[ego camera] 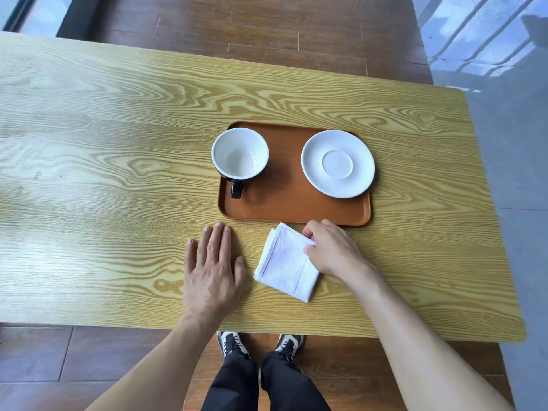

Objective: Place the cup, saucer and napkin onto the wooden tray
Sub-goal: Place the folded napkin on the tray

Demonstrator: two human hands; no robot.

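A brown wooden tray (290, 200) lies on the table. On its left side stands a cup (240, 154), white inside and black outside, with its handle toward me. A white saucer (338, 164) sits on the tray's right side. A folded white napkin (284, 264) lies on the table just in front of the tray. My right hand (332, 247) pinches the napkin's upper right edge between thumb and fingers. My left hand (212, 268) rests flat on the table, left of the napkin, fingers straight and holding nothing.
The light wood-grain table (118, 173) stretches far to the left and ends a little right of the tray. Dark wooden floor lies beyond the far edge, grey floor to the right. My legs and shoes (261, 348) stand under the near edge.
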